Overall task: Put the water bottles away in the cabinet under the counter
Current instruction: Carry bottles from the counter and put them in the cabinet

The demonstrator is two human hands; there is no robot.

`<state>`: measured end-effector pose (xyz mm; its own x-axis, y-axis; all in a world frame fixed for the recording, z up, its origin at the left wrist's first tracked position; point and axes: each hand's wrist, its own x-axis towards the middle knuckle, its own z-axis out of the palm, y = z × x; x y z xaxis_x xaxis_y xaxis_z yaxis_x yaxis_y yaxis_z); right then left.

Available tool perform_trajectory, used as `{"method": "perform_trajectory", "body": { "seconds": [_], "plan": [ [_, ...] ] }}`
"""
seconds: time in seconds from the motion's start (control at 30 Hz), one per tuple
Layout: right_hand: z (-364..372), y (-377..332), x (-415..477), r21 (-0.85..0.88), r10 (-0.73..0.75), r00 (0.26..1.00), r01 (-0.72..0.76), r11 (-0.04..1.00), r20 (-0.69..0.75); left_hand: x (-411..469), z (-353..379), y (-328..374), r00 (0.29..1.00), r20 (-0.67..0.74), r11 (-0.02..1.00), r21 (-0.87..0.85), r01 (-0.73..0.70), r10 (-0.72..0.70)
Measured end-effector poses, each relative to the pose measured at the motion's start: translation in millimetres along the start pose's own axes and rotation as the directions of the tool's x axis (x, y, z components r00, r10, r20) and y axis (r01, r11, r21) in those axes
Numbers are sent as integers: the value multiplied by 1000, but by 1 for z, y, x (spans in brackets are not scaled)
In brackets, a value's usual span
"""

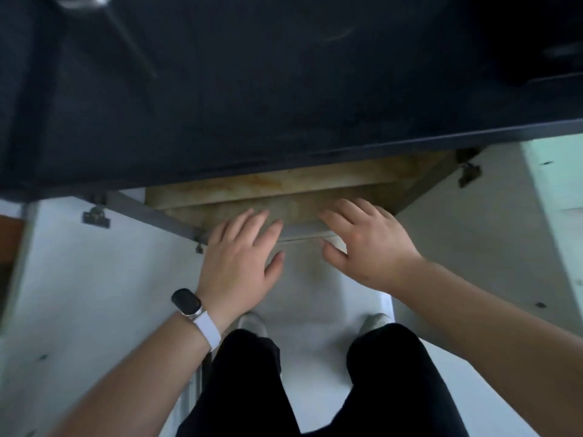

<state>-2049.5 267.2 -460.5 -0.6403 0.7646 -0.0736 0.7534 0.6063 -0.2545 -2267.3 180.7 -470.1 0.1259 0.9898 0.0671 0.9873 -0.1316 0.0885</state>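
Note:
I look straight down past the dark counter (284,105) at the cabinet (284,187) under it, whose two white doors stand swung wide. Its stained, yellowish floor shows between them. My left hand (241,263), with a watch on the wrist, hovers palm down at the cabinet's front edge, fingers spread, holding nothing. My right hand (362,244) hovers beside it in the same pose, also empty. No water bottle shows in this view; the cabinet's depth is hidden under the counter.
The left door (94,279) and right door (473,231) flank my legs and shoes on the pale floor (312,294). A blurred metal object (85,1) lies at the counter's far left; a dark shape sits at its far right.

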Motion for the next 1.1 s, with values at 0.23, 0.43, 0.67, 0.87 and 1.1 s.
{"method": "perform_trajectory", "body": {
  "seconds": [0.23, 0.43, 0.67, 0.87, 1.1],
  "plan": [
    [-130, -27, -51, -46, 62, 998, -62, 997, 3, 10, -123, 45, 997, -2, 997, -20, -73, 73],
    [-215, -48, -92, -162, 107, 988, -123, 979, -107, 24, -198, 65, 957, -156, 966, -44, -255, 246],
    [-260, -86, -156, -187, 316, 918, -364, 913, -240, 31, -243, 76, 861, -207, 870, -77, -487, 464],
    [-284, -88, -231, -178, 518, 774, -603, 777, -363, 44, -264, 127, 731, -234, 741, -61, -669, 641],
    [-304, -48, -324, -175, 626, 665, -730, 661, -407, 56, -291, 236, 580, -246, 597, -10, -802, 776]
  ]
}}
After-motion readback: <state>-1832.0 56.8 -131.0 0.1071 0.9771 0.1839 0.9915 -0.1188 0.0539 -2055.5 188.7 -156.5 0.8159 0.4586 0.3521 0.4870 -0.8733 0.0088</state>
